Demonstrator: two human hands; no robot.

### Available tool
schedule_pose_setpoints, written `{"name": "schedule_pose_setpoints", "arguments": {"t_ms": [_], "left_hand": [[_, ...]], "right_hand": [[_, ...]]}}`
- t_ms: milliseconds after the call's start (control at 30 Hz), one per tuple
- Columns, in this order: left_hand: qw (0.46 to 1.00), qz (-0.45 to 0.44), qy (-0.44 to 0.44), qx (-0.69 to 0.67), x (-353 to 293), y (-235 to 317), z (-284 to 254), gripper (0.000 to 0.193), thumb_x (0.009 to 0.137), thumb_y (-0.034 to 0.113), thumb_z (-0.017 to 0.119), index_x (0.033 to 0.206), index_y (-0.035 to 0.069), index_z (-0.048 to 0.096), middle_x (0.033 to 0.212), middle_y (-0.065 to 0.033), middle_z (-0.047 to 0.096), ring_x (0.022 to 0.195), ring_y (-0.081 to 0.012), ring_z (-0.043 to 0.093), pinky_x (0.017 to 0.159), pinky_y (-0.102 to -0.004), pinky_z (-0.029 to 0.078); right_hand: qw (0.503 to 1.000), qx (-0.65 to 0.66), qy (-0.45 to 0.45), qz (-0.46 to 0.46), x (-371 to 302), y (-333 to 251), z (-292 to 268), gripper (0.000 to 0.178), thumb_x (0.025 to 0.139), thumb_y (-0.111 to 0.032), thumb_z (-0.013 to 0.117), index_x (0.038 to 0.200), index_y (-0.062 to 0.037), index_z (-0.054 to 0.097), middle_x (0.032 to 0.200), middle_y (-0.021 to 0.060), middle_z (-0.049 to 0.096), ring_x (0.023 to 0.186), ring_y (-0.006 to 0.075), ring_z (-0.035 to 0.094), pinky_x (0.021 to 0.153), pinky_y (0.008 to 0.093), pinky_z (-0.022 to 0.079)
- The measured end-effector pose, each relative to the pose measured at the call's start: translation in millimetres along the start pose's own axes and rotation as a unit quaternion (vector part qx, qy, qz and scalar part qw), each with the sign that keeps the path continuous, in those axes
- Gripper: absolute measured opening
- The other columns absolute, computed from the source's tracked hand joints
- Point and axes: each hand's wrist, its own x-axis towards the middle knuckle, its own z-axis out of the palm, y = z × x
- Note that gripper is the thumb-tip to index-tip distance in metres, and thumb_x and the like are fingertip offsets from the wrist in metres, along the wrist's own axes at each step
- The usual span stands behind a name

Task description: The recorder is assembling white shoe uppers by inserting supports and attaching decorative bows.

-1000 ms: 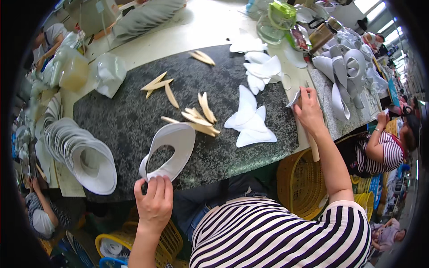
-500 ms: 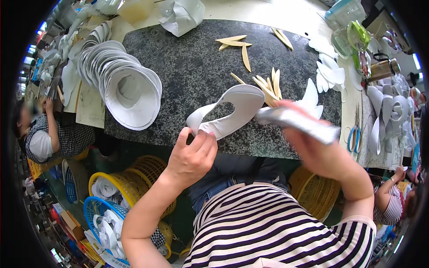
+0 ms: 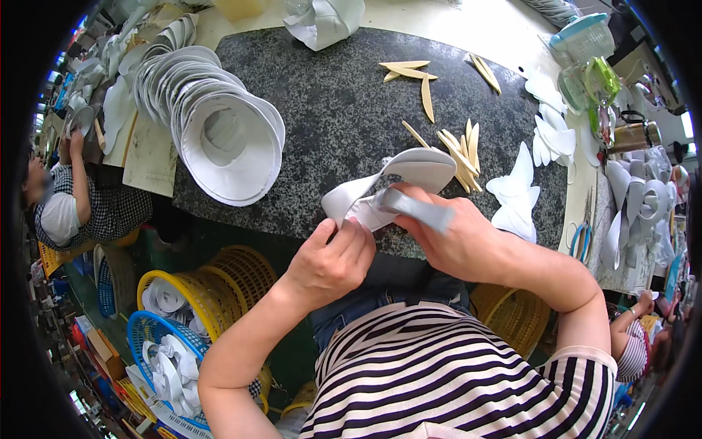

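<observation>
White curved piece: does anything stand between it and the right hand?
Only the grey tool held in the right hand, its end over the white curved piece; contact is unclear. The left hand grips the piece's near edge, to one side. The pale strips lie beyond.

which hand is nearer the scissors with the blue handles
Right. The right hand, holding a grey tool, is left of the scissors; the left hand, gripping the curved white piece, is farther left.

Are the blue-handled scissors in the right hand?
No, the right hand grips a grey tool, while the scissors lie apart, farther to the right.
</observation>
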Motion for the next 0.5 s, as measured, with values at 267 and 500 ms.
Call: {"name": "schedule_pose_setpoints", "arguments": {"t_ms": [267,500], "left_hand": [[1.0,-0.005,0.004,-0.003,-5,2,2,0.027,0.083,0.014,0.061,0.104,0.001,0.071,0.101,-0.0095,0.068,0.089,-0.0204,0.065,0.077,-0.0337,0.048],[0.988,-0.037,0.144,-0.048,-27,-16,-4,0.015,0.085,0.009,0.066,0.099,0.005,0.072,0.096,-0.0066,0.066,0.09,-0.0231,0.068,0.074,-0.0359,0.055]], "right_hand": [[0.996,0.085,0.021,0.008,-24,2,-18,0.033,0.095,-0.007,0.061,0.126,0.0027,0.053,0.11,0.0216,0.063,0.085,0.0413,0.068,0.07,0.0481,0.058],[0.898,-0.106,0.338,0.261,-123,71,-77,0.037,0.103,-0.009,0.059,0.139,-0.0007,0.059,0.114,0.019,0.074,0.092,0.0146,0.068,0.08,0.0293,0.052]]}}
